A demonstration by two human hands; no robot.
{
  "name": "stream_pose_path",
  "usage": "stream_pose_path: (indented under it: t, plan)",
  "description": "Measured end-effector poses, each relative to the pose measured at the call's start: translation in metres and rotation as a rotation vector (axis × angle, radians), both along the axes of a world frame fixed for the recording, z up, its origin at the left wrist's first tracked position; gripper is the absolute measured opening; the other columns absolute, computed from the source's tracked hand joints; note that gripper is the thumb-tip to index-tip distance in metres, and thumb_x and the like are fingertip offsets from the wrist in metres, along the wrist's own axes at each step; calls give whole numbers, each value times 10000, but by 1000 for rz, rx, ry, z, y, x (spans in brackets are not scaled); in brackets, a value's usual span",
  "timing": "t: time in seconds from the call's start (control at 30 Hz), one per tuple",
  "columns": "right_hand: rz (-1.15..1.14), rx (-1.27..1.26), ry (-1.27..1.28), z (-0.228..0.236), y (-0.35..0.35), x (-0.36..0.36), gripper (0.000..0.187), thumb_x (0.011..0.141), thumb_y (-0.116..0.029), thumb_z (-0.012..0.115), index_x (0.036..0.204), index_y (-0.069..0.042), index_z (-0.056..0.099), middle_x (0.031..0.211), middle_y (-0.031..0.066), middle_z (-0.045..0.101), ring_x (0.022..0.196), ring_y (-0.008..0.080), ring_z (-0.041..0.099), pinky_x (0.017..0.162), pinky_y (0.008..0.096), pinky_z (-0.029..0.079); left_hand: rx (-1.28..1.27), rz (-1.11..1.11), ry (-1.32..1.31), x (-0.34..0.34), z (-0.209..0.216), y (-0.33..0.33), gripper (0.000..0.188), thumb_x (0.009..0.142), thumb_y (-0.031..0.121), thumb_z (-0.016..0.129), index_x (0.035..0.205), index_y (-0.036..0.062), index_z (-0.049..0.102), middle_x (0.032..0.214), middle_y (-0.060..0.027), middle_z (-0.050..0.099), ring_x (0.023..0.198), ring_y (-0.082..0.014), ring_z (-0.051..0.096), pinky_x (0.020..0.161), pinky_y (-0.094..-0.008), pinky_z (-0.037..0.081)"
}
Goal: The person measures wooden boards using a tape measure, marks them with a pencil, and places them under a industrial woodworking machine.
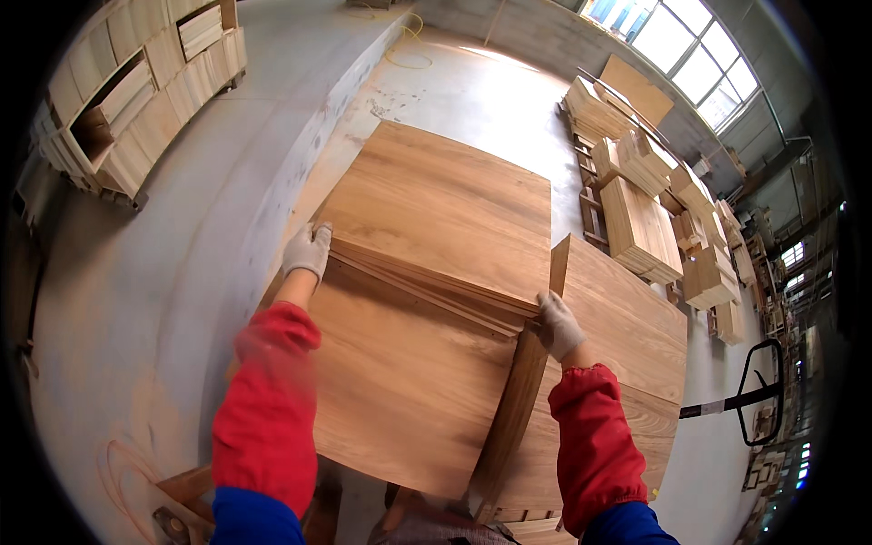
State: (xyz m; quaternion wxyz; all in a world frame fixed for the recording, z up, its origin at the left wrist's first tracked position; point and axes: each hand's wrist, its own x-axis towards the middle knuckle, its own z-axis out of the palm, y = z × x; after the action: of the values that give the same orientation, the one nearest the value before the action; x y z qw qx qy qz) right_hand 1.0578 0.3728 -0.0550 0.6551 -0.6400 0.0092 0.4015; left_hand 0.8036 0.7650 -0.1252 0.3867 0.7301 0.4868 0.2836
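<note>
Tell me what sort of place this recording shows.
Probably a woodworking factory or workshop: broad wooden boards lie piled in the middle, more wood stacks line the right side, and a large paned window suggests an industrial hall.

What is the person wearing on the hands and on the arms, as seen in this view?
The left hand and right hand wear whitish gloves. Above the wrists come loose red oversleeves with gathered ends, then blue sleeves.

L hand [307, 252] & R hand [558, 325] grip upper wd. panels [445, 213] at nr. corners.
</note>
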Motion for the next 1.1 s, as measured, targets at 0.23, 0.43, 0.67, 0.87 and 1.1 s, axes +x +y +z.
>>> stream_pose_path:
  t: [0.23, 0.43, 0.67, 0.87, 1.1]
  plan:
    - [592, -210, -1292, -60, -54, 64, 441, 892, -425, 600, 1140, -67, 530, 1051, 71, 557, 1021, 187, 552, 729, 366, 534, -27, 2, 204, 32, 17, -24, 526, 862, 472, 556, 1184, 58, 597, 1260, -186, 522, 1166, -355, 481, 985, -410, 392]
    - [241, -310, -91, 2, -20, -78, 475, 880, -466, 603, 1067, -39, 513, 982, 98, 585, 829, 222, 618, 651, 364, 531, -66, 114, -238, -38, 7, -55, 582, 893, 379, 550, 1362, 61, 416, 1394, -189, 398, 1286, -309, 391, 1051, -380, 337]
    - [832, -157, -89, 38, -65, -226, 587, 899, -340, 613, 1339, -4, 419, 1240, 141, 551, 1139, 235, 527, 844, 372, 495, -1035, -59, -419, -120, 35, -223, 775, 898, 523, 534, 1482, 257, 100, 1488, -105, 247, 1310, -306, 363, 1012, -475, 375]
    - [228, -154, -700, 67, -59, -147, 257, 875, -140, 621, 1084, 8, 602, 1014, 90, 631, 919, 157, 596, 767, 286, 491, -834, -184, -433, -175, 48, -252, 631, 873, 164, 642, 1385, 26, 300, 1247, -100, 506, 1109, -196, 508, 944, -293, 417]
    - [315, -435, -269, 18, -64, -101, 533, 986, -428, 395, 1238, 29, 504, 1185, 123, 579, 1115, 231, 508, 968, 338, 392, -867, -100, -469, -186, 62, -256, 646, 883, 163, 612, 1423, 37, 283, 1316, -80, 465, 1157, -180, 474, 988, -308, 386]
